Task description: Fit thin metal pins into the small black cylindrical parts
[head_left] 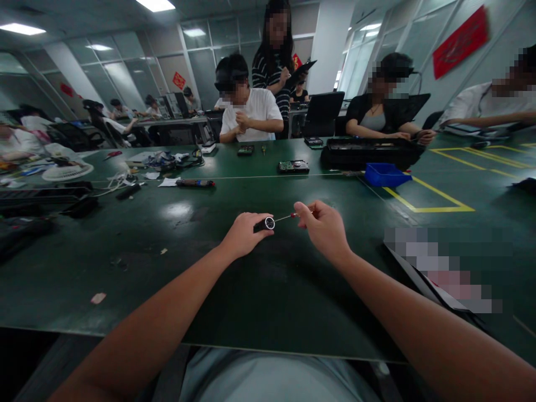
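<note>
Nearest the camera, two bare forearms reach out over the dark green table. The left hand rests low on the table with its fingers clenched around a small black cylinder, whose pale ringed end faces right. The right hand is raised just beside it, its fingers pinched on the red handle of a thin screwdriver; the metal shaft points left and its tip meets the ringed end of the cylinder. The cylinder thus sits between the two hands, close above the table near its middle. To the right lies a flat, blurred sheet at the table edge. Farther out, yellow floor-style tape lines mark a rectangle on the table, with a blue bin just beyond and a long black case behind it. A circuit board and a dark pen-like tool lie near the middle line. On the far side sit several people, one in a white shirt.
</note>
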`<action>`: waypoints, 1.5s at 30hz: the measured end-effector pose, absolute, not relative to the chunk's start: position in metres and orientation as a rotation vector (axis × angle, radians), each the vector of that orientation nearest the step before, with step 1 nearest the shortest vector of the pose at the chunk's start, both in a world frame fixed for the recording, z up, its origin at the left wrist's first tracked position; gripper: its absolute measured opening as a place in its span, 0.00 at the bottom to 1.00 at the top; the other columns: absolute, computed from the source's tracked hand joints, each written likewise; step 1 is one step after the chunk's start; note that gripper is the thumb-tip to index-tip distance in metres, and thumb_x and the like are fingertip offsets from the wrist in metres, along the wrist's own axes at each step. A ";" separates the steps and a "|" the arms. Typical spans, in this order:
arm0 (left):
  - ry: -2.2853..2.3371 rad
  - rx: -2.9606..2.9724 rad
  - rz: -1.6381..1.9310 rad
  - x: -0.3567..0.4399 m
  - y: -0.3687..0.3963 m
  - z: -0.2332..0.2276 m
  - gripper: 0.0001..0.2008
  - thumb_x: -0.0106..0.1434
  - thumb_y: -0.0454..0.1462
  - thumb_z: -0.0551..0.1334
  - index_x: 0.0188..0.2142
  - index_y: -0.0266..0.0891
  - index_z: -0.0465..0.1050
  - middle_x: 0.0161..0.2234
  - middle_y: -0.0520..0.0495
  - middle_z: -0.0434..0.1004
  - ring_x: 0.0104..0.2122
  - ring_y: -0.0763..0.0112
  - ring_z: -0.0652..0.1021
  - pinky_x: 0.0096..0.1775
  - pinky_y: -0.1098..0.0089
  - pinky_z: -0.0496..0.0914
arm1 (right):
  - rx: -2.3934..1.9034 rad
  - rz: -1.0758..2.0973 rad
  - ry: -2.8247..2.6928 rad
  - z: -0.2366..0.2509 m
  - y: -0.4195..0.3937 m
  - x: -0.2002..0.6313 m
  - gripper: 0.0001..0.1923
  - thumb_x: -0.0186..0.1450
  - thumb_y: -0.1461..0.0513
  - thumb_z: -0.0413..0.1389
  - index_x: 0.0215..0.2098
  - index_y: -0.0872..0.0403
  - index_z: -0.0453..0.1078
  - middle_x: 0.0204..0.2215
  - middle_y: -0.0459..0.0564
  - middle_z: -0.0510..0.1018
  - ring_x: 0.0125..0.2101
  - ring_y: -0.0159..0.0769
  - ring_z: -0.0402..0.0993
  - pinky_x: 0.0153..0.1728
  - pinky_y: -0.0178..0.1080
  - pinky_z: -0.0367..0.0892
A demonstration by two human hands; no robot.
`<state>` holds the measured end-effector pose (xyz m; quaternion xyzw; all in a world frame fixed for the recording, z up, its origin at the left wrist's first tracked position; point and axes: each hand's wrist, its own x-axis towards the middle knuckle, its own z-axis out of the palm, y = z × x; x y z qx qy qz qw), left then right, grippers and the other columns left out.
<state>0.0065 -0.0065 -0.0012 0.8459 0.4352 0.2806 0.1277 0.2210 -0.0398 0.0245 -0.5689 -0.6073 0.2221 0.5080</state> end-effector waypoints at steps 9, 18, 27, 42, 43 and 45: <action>1.277 2.438 0.827 0.005 -0.007 -0.002 0.20 0.63 0.42 0.67 0.54 0.44 0.73 0.48 0.45 0.79 0.47 0.59 0.76 0.52 0.56 0.66 | -1.213 0.388 -1.671 0.025 -0.046 0.219 0.10 0.67 0.53 0.54 0.35 0.50 0.71 0.29 0.49 0.79 0.29 0.38 0.73 0.31 0.40 0.64; 1.266 2.463 0.818 0.006 -0.006 -0.002 0.20 0.63 0.42 0.67 0.54 0.43 0.73 0.49 0.45 0.79 0.48 0.59 0.76 0.53 0.56 0.66 | -1.189 0.455 -1.710 0.028 -0.048 0.219 0.15 0.70 0.52 0.49 0.37 0.50 0.73 0.26 0.47 0.77 0.27 0.37 0.73 0.30 0.40 0.63; 1.274 2.448 0.813 0.005 -0.006 -0.002 0.20 0.63 0.42 0.67 0.54 0.44 0.73 0.48 0.45 0.79 0.48 0.59 0.76 0.52 0.56 0.66 | -1.224 0.401 -1.730 0.025 -0.048 0.220 0.14 0.70 0.56 0.48 0.48 0.50 0.71 0.27 0.46 0.76 0.26 0.36 0.71 0.30 0.39 0.61; 1.278 2.441 0.817 0.004 -0.006 -0.003 0.19 0.64 0.42 0.66 0.54 0.44 0.73 0.49 0.46 0.78 0.48 0.59 0.76 0.51 0.57 0.66 | -1.250 0.441 -1.726 0.025 -0.047 0.221 0.15 0.72 0.55 0.45 0.45 0.49 0.71 0.27 0.47 0.76 0.27 0.37 0.71 0.30 0.40 0.60; 1.278 2.442 0.811 0.004 -0.006 -0.002 0.19 0.63 0.42 0.66 0.54 0.44 0.73 0.49 0.46 0.78 0.48 0.59 0.76 0.51 0.57 0.67 | -1.257 0.443 -1.717 0.024 -0.046 0.221 0.15 0.72 0.54 0.44 0.44 0.49 0.71 0.27 0.47 0.76 0.27 0.37 0.71 0.30 0.40 0.60; 1.280 2.444 0.801 0.005 -0.006 -0.002 0.19 0.63 0.42 0.66 0.54 0.44 0.73 0.49 0.46 0.78 0.48 0.59 0.76 0.52 0.57 0.66 | -1.262 0.458 -1.674 0.024 -0.045 0.221 0.13 0.71 0.55 0.46 0.44 0.49 0.70 0.28 0.47 0.76 0.28 0.37 0.72 0.30 0.40 0.61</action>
